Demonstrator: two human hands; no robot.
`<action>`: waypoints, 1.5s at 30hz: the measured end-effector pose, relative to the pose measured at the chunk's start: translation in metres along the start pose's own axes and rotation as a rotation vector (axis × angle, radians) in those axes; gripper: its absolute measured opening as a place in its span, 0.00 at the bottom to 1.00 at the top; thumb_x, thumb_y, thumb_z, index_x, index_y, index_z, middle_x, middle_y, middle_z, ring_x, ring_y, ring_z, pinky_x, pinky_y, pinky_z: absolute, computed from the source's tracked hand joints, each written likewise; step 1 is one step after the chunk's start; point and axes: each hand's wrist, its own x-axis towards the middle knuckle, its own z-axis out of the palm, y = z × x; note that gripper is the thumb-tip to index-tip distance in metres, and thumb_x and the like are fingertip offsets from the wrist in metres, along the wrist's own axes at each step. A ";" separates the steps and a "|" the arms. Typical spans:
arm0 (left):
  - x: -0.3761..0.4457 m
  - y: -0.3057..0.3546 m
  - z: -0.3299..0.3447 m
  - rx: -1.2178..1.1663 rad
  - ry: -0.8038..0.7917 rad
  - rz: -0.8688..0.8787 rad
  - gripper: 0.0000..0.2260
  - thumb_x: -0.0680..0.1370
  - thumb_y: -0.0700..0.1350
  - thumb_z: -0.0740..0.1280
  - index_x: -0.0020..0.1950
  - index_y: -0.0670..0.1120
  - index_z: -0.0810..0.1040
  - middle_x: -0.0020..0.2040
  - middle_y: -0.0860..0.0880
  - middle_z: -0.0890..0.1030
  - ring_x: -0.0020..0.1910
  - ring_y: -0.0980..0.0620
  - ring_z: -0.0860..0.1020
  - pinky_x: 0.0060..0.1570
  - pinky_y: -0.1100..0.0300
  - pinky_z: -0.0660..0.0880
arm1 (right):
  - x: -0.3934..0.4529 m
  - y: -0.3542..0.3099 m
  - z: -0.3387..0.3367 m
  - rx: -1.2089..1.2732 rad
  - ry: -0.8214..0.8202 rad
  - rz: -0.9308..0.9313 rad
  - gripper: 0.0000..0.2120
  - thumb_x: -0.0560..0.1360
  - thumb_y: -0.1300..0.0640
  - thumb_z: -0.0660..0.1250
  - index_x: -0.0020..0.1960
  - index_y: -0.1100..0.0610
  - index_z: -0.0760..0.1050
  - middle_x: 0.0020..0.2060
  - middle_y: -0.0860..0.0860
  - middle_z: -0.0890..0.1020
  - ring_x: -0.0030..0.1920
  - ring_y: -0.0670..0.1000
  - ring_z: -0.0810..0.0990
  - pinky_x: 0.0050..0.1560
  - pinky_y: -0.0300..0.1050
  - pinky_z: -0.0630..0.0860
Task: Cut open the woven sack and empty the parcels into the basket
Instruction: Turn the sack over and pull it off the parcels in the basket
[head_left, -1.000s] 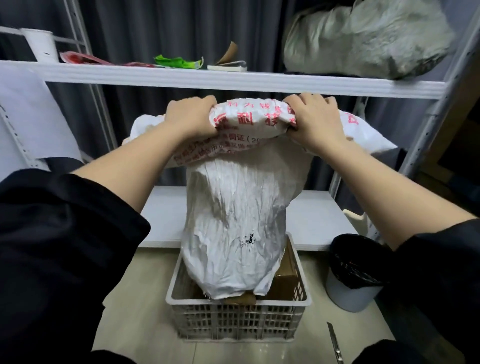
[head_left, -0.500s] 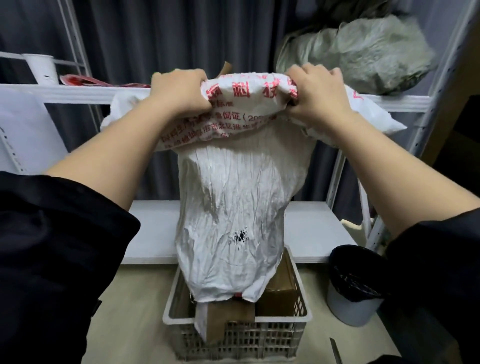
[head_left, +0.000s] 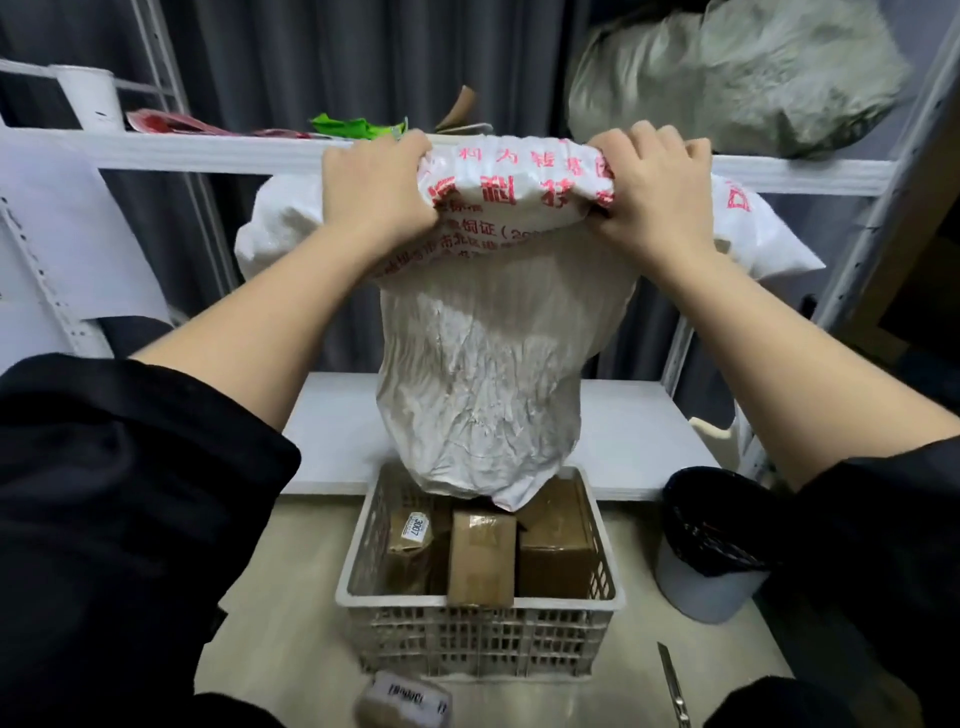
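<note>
I hold a white woven sack (head_left: 483, 374) with red print upside down above a white plastic basket (head_left: 478, 603) on the floor. My left hand (head_left: 376, 192) and my right hand (head_left: 657, 195) both grip the sack's bunched upper end. The sack's open lower end hangs just over the basket's far side. Three brown cardboard parcels (head_left: 483, 556) stand inside the basket. One more small labelled parcel (head_left: 402, 701) lies blurred on the floor in front of the basket.
A cutter blade (head_left: 674, 686) lies on the floor at the right. A grey bin with a black liner (head_left: 711, 545) stands right of the basket. White shelving (head_left: 208, 153) is behind, with another stuffed sack (head_left: 737, 78) on its upper board.
The sack has been lifted higher and has shrunk at the bottom. Parcels have dropped out into the basket, and one has landed on the floor in front of it.
</note>
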 end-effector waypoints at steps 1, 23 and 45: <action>-0.001 0.000 -0.001 -0.001 0.018 -0.002 0.18 0.70 0.45 0.62 0.61 0.48 0.73 0.58 0.42 0.79 0.58 0.37 0.75 0.54 0.47 0.68 | 0.000 0.000 -0.001 0.002 0.019 -0.001 0.20 0.70 0.48 0.64 0.59 0.54 0.72 0.51 0.56 0.77 0.51 0.60 0.74 0.48 0.54 0.65; -0.039 -0.031 0.033 -0.064 -0.087 -0.047 0.17 0.70 0.47 0.67 0.58 0.48 0.70 0.53 0.44 0.77 0.53 0.39 0.76 0.52 0.45 0.69 | -0.033 -0.026 0.006 0.262 -0.358 -0.108 0.25 0.68 0.45 0.68 0.63 0.50 0.68 0.53 0.50 0.78 0.53 0.55 0.72 0.42 0.48 0.69; -0.034 -0.069 -0.061 0.118 -0.009 0.027 0.16 0.74 0.52 0.63 0.54 0.43 0.67 0.50 0.36 0.78 0.51 0.33 0.75 0.41 0.49 0.67 | 0.004 -0.120 0.003 0.353 0.064 -0.149 0.27 0.68 0.49 0.66 0.65 0.55 0.71 0.58 0.52 0.77 0.56 0.58 0.75 0.50 0.52 0.68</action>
